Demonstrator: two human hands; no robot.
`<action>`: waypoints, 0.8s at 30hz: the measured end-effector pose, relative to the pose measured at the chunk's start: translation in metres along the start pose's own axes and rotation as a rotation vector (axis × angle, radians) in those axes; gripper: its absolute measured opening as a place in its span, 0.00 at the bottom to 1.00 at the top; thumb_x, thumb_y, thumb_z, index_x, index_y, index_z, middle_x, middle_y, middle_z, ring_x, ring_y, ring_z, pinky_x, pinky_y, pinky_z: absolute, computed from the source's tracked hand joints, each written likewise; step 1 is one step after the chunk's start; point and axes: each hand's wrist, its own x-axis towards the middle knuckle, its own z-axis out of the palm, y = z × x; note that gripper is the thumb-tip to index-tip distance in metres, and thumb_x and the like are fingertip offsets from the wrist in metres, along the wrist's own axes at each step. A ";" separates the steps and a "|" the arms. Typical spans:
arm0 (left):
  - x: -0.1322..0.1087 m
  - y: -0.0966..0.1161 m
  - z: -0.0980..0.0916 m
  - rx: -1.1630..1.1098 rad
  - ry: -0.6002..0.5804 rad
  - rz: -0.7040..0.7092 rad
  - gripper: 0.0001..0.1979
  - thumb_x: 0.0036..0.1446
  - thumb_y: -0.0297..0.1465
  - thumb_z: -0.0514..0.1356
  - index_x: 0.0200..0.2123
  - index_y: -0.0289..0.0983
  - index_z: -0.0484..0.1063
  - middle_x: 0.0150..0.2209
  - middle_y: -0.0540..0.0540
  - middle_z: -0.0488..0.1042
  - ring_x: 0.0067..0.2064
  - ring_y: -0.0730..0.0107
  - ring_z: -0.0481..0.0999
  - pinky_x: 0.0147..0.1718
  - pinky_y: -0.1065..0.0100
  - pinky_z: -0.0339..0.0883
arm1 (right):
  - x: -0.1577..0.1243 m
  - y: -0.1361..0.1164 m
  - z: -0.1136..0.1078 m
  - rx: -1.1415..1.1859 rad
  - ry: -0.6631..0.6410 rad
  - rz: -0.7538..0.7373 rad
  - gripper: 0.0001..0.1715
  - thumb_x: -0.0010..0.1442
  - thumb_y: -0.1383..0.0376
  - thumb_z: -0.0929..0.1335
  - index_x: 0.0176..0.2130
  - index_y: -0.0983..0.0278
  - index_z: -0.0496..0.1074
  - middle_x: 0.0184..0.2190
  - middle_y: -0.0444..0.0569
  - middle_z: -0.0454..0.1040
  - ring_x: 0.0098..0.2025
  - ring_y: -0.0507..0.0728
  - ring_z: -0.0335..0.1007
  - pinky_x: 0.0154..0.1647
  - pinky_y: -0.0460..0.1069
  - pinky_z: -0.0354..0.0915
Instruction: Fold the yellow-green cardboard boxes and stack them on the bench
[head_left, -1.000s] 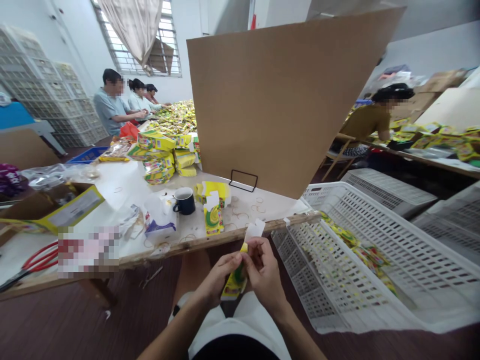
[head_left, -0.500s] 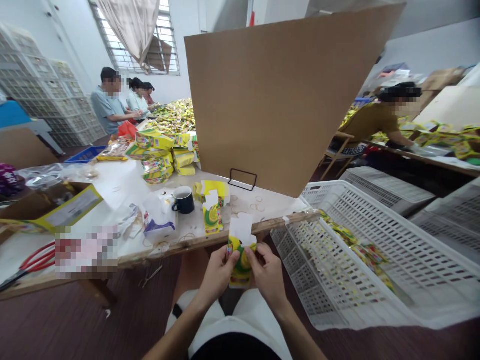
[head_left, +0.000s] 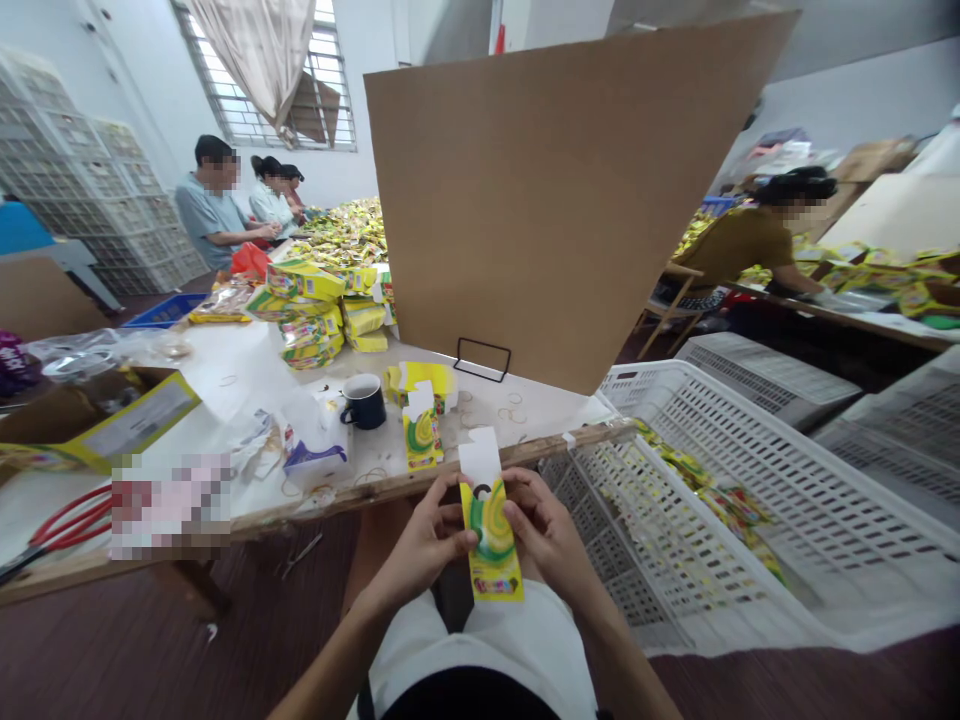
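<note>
Your left hand [head_left: 421, 545] and right hand [head_left: 553, 535] grip the flat yellow carton [head_left: 491, 545] by its long sides, fingers closed on it, before the front edge of the table [head_left: 247, 375]. Likely step: opening it. Press both sides inward evenly.

Open air surrounds the left hand [head_left: 424, 545] and right hand [head_left: 551, 535], gripping a flat yellow-green printed carton [head_left: 491, 540] below the wooden-edged surface [head_left: 315, 504]. Ahead, a dark blue mug [head_left: 365, 402] and a tall brown cardboard sheet [head_left: 555, 200] block reach; a white slotted plastic crate [head_left: 787, 470] walls the right.
</note>
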 end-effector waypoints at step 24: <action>-0.001 -0.006 0.009 0.371 0.131 0.080 0.28 0.51 0.25 0.61 0.57 0.39 0.62 0.43 0.42 0.76 0.40 0.61 0.77 0.39 0.64 0.70 | 0.004 0.005 -0.006 0.023 -0.208 0.116 0.18 0.56 0.60 0.69 0.47 0.60 0.72 0.26 0.44 0.75 0.30 0.57 0.72 0.33 0.50 0.69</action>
